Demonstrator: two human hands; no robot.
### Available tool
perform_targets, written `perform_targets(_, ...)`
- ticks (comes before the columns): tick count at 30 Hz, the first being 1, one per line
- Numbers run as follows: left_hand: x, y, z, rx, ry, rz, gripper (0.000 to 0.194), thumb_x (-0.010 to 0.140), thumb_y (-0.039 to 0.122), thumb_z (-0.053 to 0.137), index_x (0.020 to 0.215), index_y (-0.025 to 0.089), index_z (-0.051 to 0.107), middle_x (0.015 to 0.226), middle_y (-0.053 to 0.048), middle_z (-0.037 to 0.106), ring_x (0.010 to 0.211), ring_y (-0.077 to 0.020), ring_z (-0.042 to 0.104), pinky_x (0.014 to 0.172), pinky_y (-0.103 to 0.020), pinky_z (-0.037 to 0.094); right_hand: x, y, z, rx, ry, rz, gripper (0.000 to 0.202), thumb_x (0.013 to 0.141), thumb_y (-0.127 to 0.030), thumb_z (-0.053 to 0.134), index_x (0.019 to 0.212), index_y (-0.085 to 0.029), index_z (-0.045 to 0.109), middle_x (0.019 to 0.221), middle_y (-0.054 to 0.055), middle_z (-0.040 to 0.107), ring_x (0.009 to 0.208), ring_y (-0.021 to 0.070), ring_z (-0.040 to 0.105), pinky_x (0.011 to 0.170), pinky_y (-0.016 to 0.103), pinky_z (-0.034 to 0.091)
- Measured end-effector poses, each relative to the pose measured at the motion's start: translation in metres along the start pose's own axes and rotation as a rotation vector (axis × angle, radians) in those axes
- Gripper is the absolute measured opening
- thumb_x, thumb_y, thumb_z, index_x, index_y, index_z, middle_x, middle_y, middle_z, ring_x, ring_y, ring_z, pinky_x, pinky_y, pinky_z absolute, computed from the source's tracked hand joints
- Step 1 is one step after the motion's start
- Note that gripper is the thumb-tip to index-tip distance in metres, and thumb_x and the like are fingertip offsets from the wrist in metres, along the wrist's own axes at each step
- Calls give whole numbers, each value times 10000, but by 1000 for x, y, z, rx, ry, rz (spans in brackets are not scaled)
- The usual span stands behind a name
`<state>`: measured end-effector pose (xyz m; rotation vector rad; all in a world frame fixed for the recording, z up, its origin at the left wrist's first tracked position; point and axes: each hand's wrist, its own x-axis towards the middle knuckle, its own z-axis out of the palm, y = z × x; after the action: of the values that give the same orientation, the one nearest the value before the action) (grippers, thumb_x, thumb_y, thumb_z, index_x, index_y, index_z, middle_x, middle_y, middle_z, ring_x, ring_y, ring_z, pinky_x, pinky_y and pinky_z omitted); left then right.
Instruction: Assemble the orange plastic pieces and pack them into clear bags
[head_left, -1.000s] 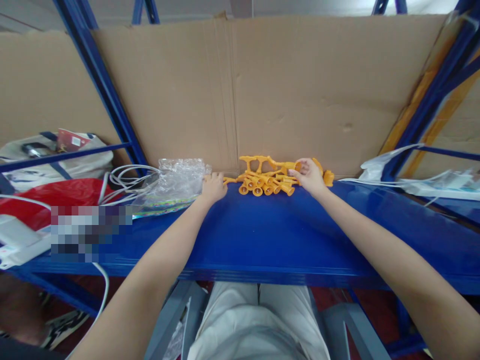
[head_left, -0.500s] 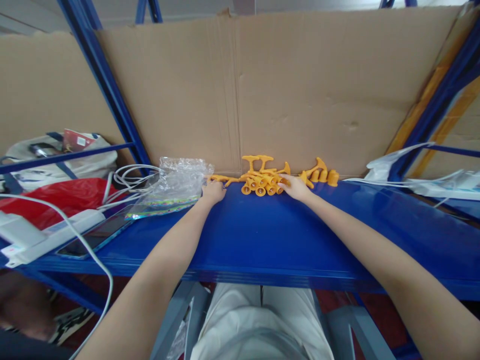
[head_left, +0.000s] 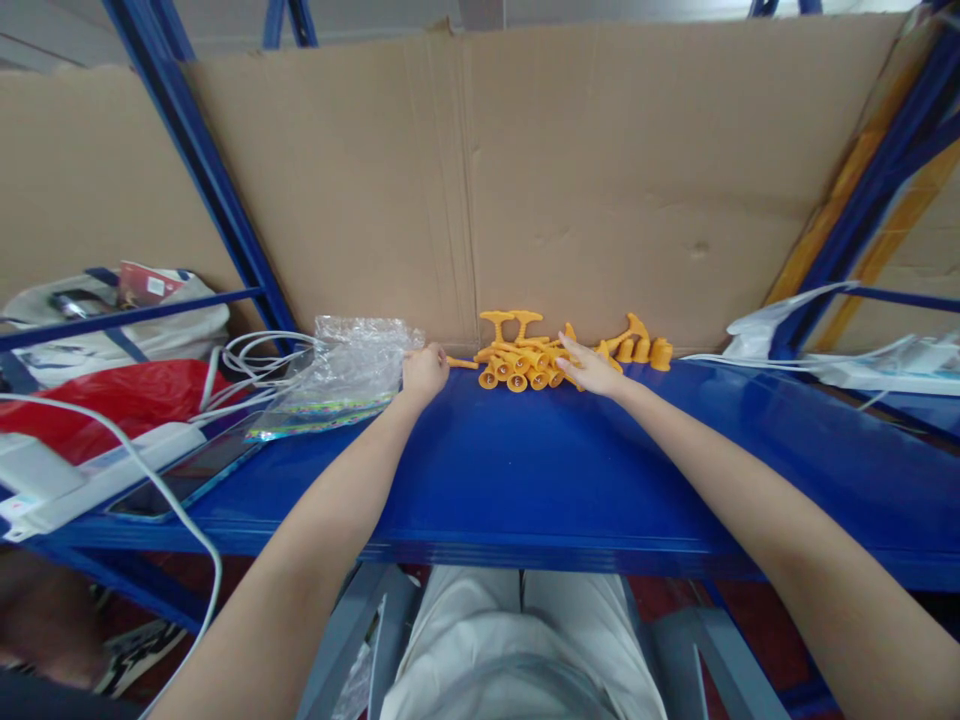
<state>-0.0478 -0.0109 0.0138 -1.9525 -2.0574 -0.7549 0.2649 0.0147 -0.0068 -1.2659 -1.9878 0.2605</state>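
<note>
Several orange plastic pieces with cup-shaped ends (head_left: 517, 372) lie stacked on the blue shelf (head_left: 510, 470), against the cardboard. My left hand (head_left: 425, 370) is closed at the left of the stack, beside a clear plastic bag; an orange stick-like piece (head_left: 463, 363) reaches out from its fingertips. My right hand (head_left: 589, 368) rests at the stack's right side, fingers apart and touching the orange pieces. Upright orange cups (head_left: 660, 353) stand further right, close to an orange T-handled piece (head_left: 636, 326).
Left on the shelf are the clear plastic bag (head_left: 341, 365), white cables (head_left: 259, 352), a power strip (head_left: 112, 470), a phone (head_left: 191, 475) and a red bag (head_left: 112, 405). White cables and another strip (head_left: 870, 370) lie right. A person's leg shows lower left.
The fingers of my left hand have drawn together around the orange piece at the left. My right hand's fingers have lifted and spread over the stack. The view has shifted slightly.
</note>
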Motion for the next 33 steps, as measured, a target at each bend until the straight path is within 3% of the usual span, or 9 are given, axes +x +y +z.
perform_targets(5, 0, 6, -8, -248, 166, 19, 204, 858, 171, 470, 984, 176, 631, 960, -93, 718, 942, -216, 676, 824, -302, 497, 22, 6, -38, -186, 231, 139, 499, 932, -296, 460, 1377, -87, 547, 1443, 173, 533, 1362, 265, 475, 1151, 421, 339)
perform_targets(8, -1, 12, -10, -369, 240, 45, 184, 831, 157, 472, 947, 182, 613, 916, -69, 702, 887, -187, 664, 809, -296, 500, 28, 21, -61, -287, 298, 297, 492, 889, -217, 469, 1361, -114, 564, 1388, 173, 581, 1301, 299, 527, 1087, 477, 404)
perform_targets(11, -2, 16, -9, -425, 264, 65, 164, 808, 160, 484, 920, 187, 601, 832, -48, 679, 822, -178, 650, 789, -301, 504, 23, 40, -71, -386, 284, 451, 513, 839, -157, 498, 1345, -158, 585, 1364, 182, 593, 1262, 341, 545, 1036, 559, 421)
perform_targets(13, -1, 17, -8, -452, 258, 64, 151, 803, 168, 491, 912, 187, 595, 781, -34, 661, 780, -171, 641, 760, -288, 503, 16, 52, -72, -426, 245, 510, 519, 814, -151, 516, 1325, -176, 600, 1341, 189, 602, 1234, 360, 557, 1004, 597, 424)
perform_targets(20, 5, 12, 5, -419, 142, 47, 131, 828, 257, 502, 784, 188, 604, 701, -25, 661, 720, -170, 637, 668, -256, 485, -1, 71, -63, -563, 163, 478, 493, 815, -130, 465, 1278, -180, 627, 1431, 186, 523, 1288, 371, 491, 1048, 675, 319)
perform_targets(28, 7, 5, 25, -209, -29, 98, 218, 830, 345, 581, 676, 196, 621, 706, -53, 690, 729, -206, 671, 646, -268, 493, -3, 79, -57, -581, 91, 553, 626, 844, -239, 493, 1467, -218, 443, 1538, 185, 366, 1394, 381, 339, 1060, 666, 310)
perform_targets(33, 7, 4, 31, -163, -68, 68, 192, 822, 357, 622, 726, 194, 660, 743, -68, 711, 800, -244, 699, 691, -289, 521, -3, 77, -57, -575, 161, 530, 563, 840, -271, 498, 1402, -248, 518, 1409, 200, 472, 1303, 402, 413, 1004, 676, 341)
